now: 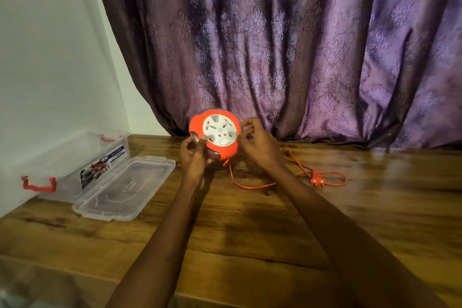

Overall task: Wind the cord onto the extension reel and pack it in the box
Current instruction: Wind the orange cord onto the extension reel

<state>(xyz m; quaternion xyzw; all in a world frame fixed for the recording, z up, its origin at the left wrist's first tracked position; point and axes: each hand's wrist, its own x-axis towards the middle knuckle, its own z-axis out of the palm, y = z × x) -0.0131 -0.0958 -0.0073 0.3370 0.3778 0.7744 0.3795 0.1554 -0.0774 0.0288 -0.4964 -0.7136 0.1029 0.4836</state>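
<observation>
The left hand (193, 155) is gripping the lower left edge of the orange reel (214, 135), holding it tilted above the table (250, 227). The right hand (257, 140) is touching the reel's right rim with curled fingers; I cannot tell if it is pinching the cord (252, 185). One cord is lying loose, ending in one plug (317, 181). One clear box (75, 157) is standing open on the left, its lid (125, 187) lying beside it; the label is blurred.

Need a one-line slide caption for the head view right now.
Both hands, left and right, hold the orange reel upright while loose cord and plug lie on the table.
</observation>
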